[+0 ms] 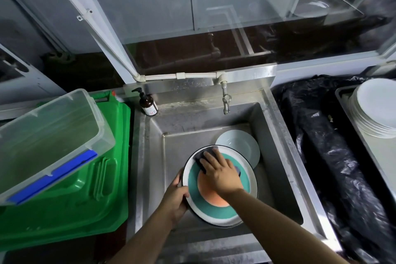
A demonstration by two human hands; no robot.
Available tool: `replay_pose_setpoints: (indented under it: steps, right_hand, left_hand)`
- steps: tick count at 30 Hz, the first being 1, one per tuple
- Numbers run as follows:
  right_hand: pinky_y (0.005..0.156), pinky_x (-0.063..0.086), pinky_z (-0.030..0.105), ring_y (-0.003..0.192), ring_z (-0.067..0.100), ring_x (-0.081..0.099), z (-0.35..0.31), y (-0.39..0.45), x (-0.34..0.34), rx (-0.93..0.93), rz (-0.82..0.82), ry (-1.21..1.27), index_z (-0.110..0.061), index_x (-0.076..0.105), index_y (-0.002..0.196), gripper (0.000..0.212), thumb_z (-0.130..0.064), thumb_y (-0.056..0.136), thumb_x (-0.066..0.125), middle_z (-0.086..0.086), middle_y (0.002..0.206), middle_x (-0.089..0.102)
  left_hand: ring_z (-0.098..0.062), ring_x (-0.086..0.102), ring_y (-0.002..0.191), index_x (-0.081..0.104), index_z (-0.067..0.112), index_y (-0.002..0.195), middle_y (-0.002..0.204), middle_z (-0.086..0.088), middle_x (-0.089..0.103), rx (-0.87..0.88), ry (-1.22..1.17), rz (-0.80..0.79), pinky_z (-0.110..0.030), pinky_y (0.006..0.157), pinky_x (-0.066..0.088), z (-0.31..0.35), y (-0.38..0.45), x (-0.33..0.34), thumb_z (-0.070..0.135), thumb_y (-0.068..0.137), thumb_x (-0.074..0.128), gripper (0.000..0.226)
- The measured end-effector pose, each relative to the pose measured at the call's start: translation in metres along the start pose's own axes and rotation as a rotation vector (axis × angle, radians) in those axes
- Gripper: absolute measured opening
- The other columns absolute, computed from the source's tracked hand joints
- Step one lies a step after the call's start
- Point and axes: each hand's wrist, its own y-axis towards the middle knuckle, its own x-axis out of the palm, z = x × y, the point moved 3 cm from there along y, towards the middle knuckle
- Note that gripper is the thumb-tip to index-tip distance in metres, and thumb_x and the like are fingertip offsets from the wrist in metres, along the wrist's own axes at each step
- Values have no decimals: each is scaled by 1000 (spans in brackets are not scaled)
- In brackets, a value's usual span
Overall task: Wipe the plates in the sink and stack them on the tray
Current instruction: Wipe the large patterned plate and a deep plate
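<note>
step in hand: wiping. the coloured plate [220, 210], with a white rim, teal ring and orange centre, is held tilted above the sink [276, 169], roughly over the basin's middle. the left hand [174, 199] grips its left rim, thumb curled over the face, remaining fingers out of sight behind the plate. the right hand [218, 172] lies flat on the plate's face, fingers straight and pressing a dark cloth [200, 157] against the upper-left part of the rim; more dark fabric shows under the heel of the hand.

a pale plate [242, 146] leans in the basin's far right corner, partly behind the coloured one, so at least one more seems left to wipe.

judgement: mid-task. next move calls for finishing the sweep over the orange centre and lower rim, then carrying the plate right to the tray [342, 96], where a stack of white plates [377, 109] already sits.

around: tap [226, 103] over the back of the basin, brown pump bottle [147, 104] on the sink's back left corner, green bin [85, 188] with a clear lidded tub [49, 135] resting on it at left.

in the way: crumpled black plastic sheeting [334, 156] lies between sink and tray; the plate has to pass over it. wet rim may slip in a one-handed carry.
</note>
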Motion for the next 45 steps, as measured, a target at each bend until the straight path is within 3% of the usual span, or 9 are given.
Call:
replay_pose_setpoints:
  steps: [7,13,18,24,29,34,38,41,45]
  right_hand:
    - [78,56,50,132,42,49,-3,6,-5,176,91,80,-22,67,125,44,-35,91,44,1,136,61]
    - [85,53,40,137,36,45,-35,-12,10,-225,95,67,-25,64,131,41,-29,91,54,-2,144,55]
    - [98,50,45,138,30,41,34,-2,2,57,11,63,-32,57,136,48,-21,90,49,-6,147,49]
    - [98,48,56,132,44,44,30,-25,15,335,25,156,-20,60,134,51,-14,87,45,8,144,53]
    - [118,28,45,131,38,48,-25,-32,21,-111,136,199,-13,64,130,43,-15,91,48,8,141,57]
    - [114,36,50,134,38,47,-32,-22,11,-251,155,217,-12,62,133,43,-14,92,51,12,144,54]
    - [105,45,54,132,42,48,0,14,-9,86,116,301,-19,65,132,47,-32,94,39,6,141,57]
    - [104,44,52,141,35,35,16,17,-6,147,-2,244,-30,55,140,58,-40,92,24,-4,152,45]
    - [97,47,55,137,37,38,24,2,0,252,17,248,-27,58,136,51,-23,90,36,-1,149,48]
  left_hand:
    - [-39,65,113,59,17,135,126,-20,69,53,7,31,-43,91,53,5,-2,4,-29,70,23,88]
    - [-36,64,120,57,13,138,131,-22,66,68,-43,23,-36,91,58,7,7,0,-33,66,21,92]
    - [-33,64,94,66,24,127,122,-23,67,67,37,95,-32,70,50,11,3,-8,-18,60,36,85]
    - [-37,66,98,61,22,134,119,-21,70,99,-10,143,-37,76,52,10,9,-4,-11,48,41,94]
    - [-35,69,99,56,16,140,116,-22,71,115,-30,158,-34,76,58,15,19,7,-23,59,33,93]
    - [-37,69,109,54,15,141,124,-25,68,111,-21,109,-35,84,60,23,18,10,-29,60,22,97]
    - [-28,71,98,58,13,136,122,-20,70,119,16,53,-28,73,60,23,2,16,-15,51,37,92]
    - [-28,70,94,60,13,134,121,-21,70,119,29,68,-29,70,59,19,-5,14,-13,51,39,89]
    - [-30,70,92,60,19,133,118,-18,71,125,-19,116,-32,70,58,13,-6,5,-12,51,39,91]
